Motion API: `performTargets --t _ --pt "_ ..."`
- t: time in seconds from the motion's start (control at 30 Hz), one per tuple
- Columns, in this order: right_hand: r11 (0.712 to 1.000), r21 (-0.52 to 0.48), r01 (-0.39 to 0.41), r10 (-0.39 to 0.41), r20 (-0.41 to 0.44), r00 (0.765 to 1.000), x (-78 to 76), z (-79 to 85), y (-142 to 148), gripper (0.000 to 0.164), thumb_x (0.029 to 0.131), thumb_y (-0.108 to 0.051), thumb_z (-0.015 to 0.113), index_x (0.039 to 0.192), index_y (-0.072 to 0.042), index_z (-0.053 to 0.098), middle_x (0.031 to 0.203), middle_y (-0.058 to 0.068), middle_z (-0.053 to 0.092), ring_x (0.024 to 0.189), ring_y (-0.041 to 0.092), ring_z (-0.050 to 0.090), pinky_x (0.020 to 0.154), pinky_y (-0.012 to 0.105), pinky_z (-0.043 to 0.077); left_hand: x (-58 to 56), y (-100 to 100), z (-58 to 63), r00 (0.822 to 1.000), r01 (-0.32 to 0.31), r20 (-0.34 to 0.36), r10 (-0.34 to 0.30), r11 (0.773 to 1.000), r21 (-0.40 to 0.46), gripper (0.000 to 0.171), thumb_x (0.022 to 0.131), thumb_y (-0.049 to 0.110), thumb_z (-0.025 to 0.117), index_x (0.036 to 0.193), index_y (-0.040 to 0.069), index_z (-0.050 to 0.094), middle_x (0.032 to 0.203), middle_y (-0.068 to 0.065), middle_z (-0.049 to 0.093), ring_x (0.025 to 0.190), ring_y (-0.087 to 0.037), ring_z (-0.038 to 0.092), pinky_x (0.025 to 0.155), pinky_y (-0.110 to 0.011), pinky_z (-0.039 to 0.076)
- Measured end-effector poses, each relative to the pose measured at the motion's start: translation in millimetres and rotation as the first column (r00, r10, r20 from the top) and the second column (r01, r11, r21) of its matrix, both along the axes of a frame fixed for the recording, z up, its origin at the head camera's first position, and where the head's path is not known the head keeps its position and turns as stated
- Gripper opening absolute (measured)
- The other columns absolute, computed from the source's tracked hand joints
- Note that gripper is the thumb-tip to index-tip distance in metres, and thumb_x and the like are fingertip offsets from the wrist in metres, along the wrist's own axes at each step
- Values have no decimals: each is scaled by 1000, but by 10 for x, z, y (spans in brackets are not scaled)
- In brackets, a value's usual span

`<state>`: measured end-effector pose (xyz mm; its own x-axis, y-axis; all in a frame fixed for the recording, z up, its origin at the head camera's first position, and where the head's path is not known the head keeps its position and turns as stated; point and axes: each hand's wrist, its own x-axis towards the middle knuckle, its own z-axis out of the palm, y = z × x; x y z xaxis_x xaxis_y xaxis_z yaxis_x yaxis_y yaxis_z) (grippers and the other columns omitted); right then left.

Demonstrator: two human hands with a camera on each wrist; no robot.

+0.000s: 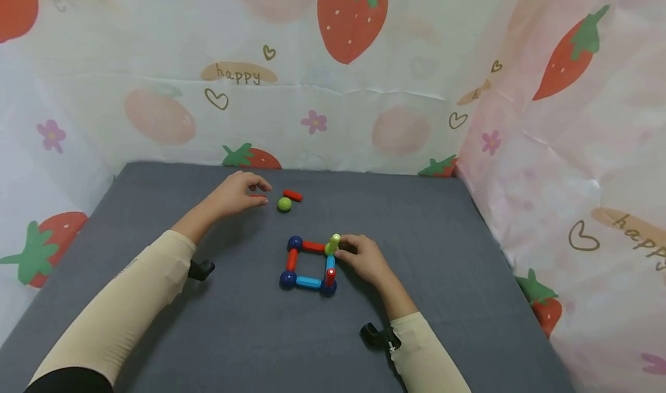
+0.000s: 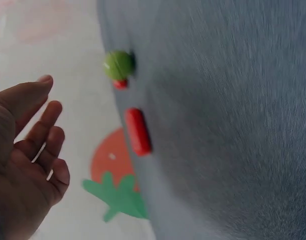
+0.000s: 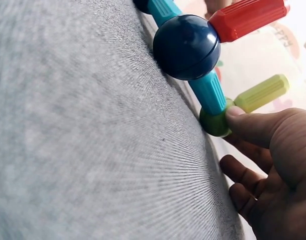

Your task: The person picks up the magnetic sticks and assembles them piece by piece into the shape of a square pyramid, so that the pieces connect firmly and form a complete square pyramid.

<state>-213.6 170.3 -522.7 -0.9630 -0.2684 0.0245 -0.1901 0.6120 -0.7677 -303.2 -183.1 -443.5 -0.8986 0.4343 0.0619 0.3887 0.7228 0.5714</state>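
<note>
On the grey table lies a square frame of ball-and-rod building pieces. Three corners are dark blue balls (image 1: 288,280), the fourth a green ball (image 3: 213,122). Red rods (image 1: 292,260) form the back and left sides, light blue rods (image 1: 309,282) the front and right. A red rod (image 3: 249,19) stands up from the near right ball, a yellow-green rod (image 3: 263,92) from the green corner. My right hand (image 1: 366,258) pinches that green ball, thumb against it. My left hand (image 1: 235,195), fingers loosely bent and holding nothing, hovers by a loose red rod (image 2: 138,131).
Right of the left hand lie a loose green ball (image 1: 284,204) and another red rod (image 1: 293,195) behind it. A strawberry-printed cloth (image 1: 333,110) rises at the table's back edge, and another printed sheet (image 1: 588,167) stands along the right.
</note>
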Motion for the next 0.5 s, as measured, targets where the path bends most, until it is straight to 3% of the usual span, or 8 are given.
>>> performTargets --t 0.2,0.5 --pt "1000 5 -8 8 -5 1000 6 41 16 31 95 -24 75 124 -16 74 114 -1 74 110 20 61 96 43 52 -245 -42 -154 998 -55 5 55 997 -49 40 96 19 74 133 5 67 130 -15 65 123 -39 53 107 -57 40" --pt "1000 -7 0 0 9 1000 4 1 18 30 94 -25 76 123 -19 75 115 -3 72 109 18 60 98 43 51 -453 -153 -411 993 -97 64 104 989 -110 40 97 19 72 135 6 67 134 -17 65 124 -39 54 107 -60 39"
